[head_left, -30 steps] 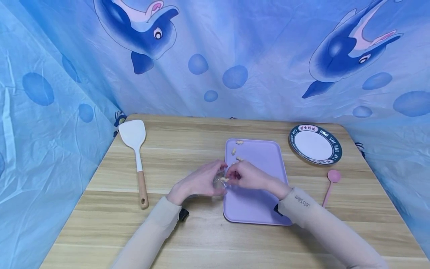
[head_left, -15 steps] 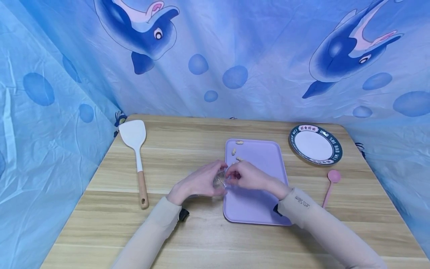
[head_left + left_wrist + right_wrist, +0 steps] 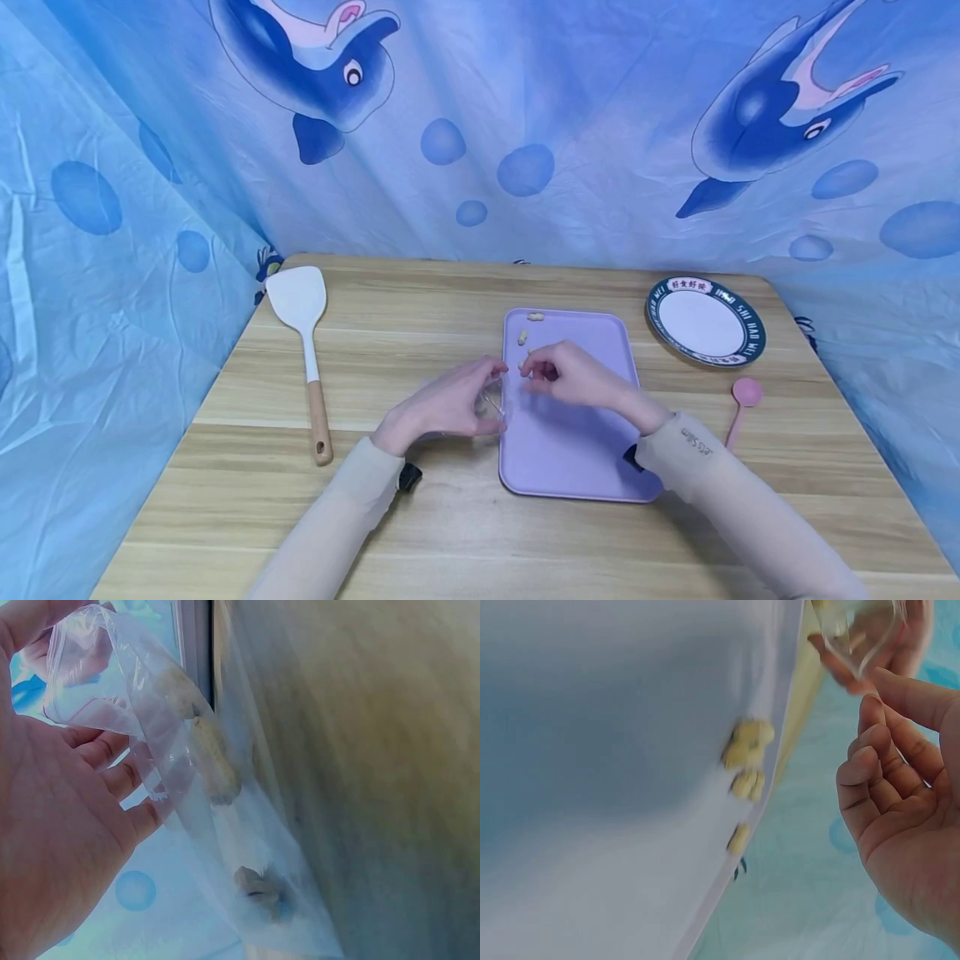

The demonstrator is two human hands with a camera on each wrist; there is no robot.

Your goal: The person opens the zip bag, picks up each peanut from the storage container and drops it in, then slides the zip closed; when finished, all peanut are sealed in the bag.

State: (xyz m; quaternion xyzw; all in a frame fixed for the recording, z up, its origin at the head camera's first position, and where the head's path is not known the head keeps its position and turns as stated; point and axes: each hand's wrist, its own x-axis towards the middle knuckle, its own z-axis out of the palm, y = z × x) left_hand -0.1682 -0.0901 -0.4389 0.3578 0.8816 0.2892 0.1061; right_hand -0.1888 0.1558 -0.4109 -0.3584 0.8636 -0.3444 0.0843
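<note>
1. Fingers of the left hand (image 3: 442, 408), seen from the head camera, curl round a small clear plastic bag (image 3: 491, 402) at the left rim of the lilac tray (image 3: 577, 450); the right hand (image 3: 573, 377) hovers over the tray with fingers loosely curled and, as far as shows, empty, just beside a peanut (image 3: 522, 337) among the few lying loose near the tray's far left corner

2. Left wrist view: the fingers (image 3: 112, 761) pinch the bag (image 3: 187, 772) by its upper edge and it hangs slack, with peanuts in the bag (image 3: 214, 761) showing through the film. I judge it very light, soft and rather slippery, so the mouth edge is the place to grip, not the sagging belly

3. Right wrist view: the fingers (image 3: 877, 769) are bent inward, narrow, gripping nothing; three loose peanuts (image 3: 746, 746) lie along the tray's edge. Their shells look light, stiff and brittle, best pinched gently across the middle
</note>
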